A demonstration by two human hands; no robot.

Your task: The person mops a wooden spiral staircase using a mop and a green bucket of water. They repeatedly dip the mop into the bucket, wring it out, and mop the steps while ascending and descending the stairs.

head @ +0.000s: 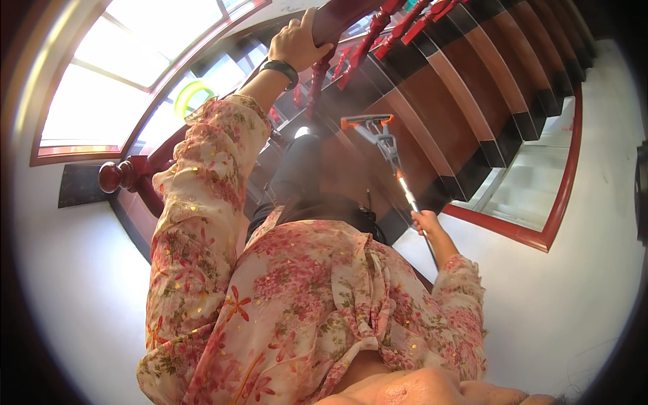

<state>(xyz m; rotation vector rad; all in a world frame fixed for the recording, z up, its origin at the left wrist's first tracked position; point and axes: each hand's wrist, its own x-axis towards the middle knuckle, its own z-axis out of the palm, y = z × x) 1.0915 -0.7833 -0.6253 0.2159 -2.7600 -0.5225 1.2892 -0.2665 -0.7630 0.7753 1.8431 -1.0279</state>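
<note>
My left hand (pixel 298 43), with a dark bracelet at the wrist, is closed around the end of a dark red wooden handrail (pixel 336 20) at the top of the view. Lower and to the right, my right hand (pixel 427 223) grips the metal pole of a sponge mop (pixel 387 144). The mop's grey head with orange ends points away from me, over brown stair tiles. Its sponge is not clearly visible. My legs, in dark trousers, are on the stairs between the two hands. Part of the pole passes behind my right forearm.
Brown and black tiled steps (pixel 445 96) run towards the upper right. Red turned balusters (pixel 367 43) line their left side, and a round newel knob (pixel 110 177) sticks out at left. A red-framed opening (pixel 557 223) is at right, beside a white wall (pixel 536 304). Bright windows (pixel 96 106) stand at upper left.
</note>
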